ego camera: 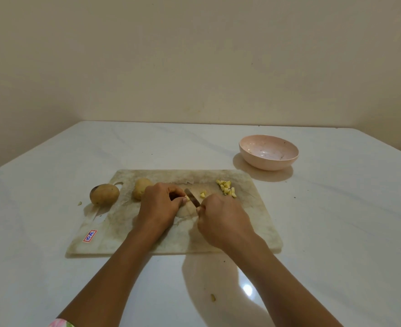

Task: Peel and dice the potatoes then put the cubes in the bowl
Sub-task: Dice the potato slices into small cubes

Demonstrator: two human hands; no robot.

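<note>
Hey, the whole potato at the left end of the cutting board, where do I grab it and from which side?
Probably from above with the left hand, which is nearest. The potato lies on its side, long axis left to right, so grip across its narrower middle, fingers on the far face, thumb on the near. The second potato sits apart.

left hand (159,204) and right hand (223,220) are bare. left forearm (114,274) and right forearm (289,284) are uncovered from the wrists back. clothing in view: a sliver of sleeve (61,323), well up the arm from the left hand. fabric is pink and white with green, looks like a floral print; the rest is cut off by the frame edge.
</note>
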